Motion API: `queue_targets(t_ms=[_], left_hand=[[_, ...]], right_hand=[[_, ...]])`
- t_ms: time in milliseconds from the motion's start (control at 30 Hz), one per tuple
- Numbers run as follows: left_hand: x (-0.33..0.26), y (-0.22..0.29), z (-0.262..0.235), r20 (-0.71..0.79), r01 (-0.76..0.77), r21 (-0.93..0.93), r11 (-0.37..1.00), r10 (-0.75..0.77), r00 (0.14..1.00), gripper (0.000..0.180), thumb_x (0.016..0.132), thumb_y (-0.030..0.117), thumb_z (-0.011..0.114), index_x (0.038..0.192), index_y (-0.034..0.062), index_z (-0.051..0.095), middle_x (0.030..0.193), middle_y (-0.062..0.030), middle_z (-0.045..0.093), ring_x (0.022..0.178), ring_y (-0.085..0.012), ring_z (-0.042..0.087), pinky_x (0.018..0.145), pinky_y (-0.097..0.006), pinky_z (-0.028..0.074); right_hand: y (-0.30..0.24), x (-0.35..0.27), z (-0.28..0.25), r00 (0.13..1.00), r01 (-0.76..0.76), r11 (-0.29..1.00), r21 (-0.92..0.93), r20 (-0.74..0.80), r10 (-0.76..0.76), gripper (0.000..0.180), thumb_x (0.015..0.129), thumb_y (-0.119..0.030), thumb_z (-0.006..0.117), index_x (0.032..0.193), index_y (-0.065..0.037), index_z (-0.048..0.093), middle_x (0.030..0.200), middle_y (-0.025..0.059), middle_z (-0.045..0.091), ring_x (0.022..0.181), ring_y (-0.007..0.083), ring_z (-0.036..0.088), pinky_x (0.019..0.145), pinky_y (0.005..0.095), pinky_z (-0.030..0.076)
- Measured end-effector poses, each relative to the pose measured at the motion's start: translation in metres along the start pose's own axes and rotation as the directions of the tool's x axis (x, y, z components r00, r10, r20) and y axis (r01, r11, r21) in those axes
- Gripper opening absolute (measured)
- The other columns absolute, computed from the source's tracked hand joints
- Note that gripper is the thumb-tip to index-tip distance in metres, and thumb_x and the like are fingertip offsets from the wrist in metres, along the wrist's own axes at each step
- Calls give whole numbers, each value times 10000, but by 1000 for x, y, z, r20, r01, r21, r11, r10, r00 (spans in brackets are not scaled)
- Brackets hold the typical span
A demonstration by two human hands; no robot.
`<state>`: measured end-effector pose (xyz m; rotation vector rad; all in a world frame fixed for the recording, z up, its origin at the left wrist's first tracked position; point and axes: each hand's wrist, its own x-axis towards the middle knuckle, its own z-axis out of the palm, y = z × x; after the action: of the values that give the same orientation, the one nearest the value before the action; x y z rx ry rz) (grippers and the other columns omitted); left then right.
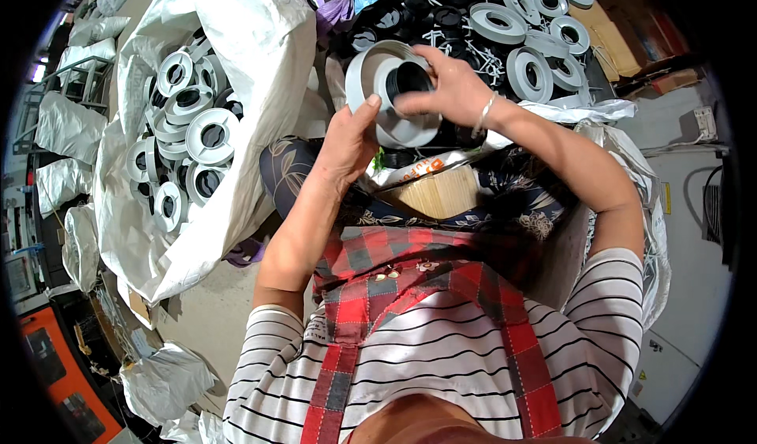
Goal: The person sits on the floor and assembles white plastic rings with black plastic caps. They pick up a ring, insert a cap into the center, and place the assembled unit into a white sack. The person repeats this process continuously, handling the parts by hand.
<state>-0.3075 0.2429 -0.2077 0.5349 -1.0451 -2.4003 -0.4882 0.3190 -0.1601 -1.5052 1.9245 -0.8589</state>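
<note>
Head view:
- Ring (364,73), grey, one: tilted above the lap, between both hands; black core (408,77) at its middle.
- Left hand (356,135): clamped on the ring's near left rim, thumb on top.
- Right hand (457,89): at the ring's right side, thumb blurred by the core; firmness of grip cannot be told.
- Sack (264,22), white, to the left: holds similar rings.
- Black parts (448,20): heaped beyond the hands.

White sack (264,30) with grey rings (194,139)
</note>
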Motion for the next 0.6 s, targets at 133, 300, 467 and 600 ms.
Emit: queue_targets(t_ms=[133, 300, 467, 600], left_hand=[[-4, 5, 9, -58, -58, 101, 993, 64, 996, 412, 920, 233, 534, 1223, -35, 457, 1168, -110, 566, 1054, -211, 561, 928, -376, 442], [-9, 13, 26, -65, -211, 538, 816, 289, 955, 247, 885, 215, 598, 991, -8, 586, 833, -16, 590, 759, -80, 538, 675, -251, 446], [5, 115, -4, -122, -256, 934, 249, 896, 427, 846, 820, 380, 675, 1371, -94, 242, 1333, -253, 385, 1208, -281, 424, 1006, -349, 348], [9, 135, -6, 79, -480, 877, -1, 987, 143, 647, 914, 217, 535, 1376, -91, 203, 1421, -216, 275, 1350, -282, 225, 1102, -358, 205]], right_hand=[[21, 8, -7, 842, -388, 896, 214, 477, 251, 762, 679, -484, 735, 1083, 115, 494, 909, 232, 625, 853, 286, 637, 720, 324, 513], [21, 11, 8, 841, -515, 688, 512, 455, 292, 719, 837, -592, 504, 892, 122, 565, 733, 201, 636, 567, 233, 641, 464, 314, 546], [125, 75, -1, 968, 28, 948, -316, -229, -105, 543, 780, -469, 630, 1003, 25, 599, 1023, 218, 622, 957, 357, 596, 838, 408, 470], [269, 114, -60, 876, -255, 703, -664, -467, -124, 430, 758, -358, 683, 987, -14, 565, 1047, 189, 584, 1042, 374, 527, 860, 447, 456]])
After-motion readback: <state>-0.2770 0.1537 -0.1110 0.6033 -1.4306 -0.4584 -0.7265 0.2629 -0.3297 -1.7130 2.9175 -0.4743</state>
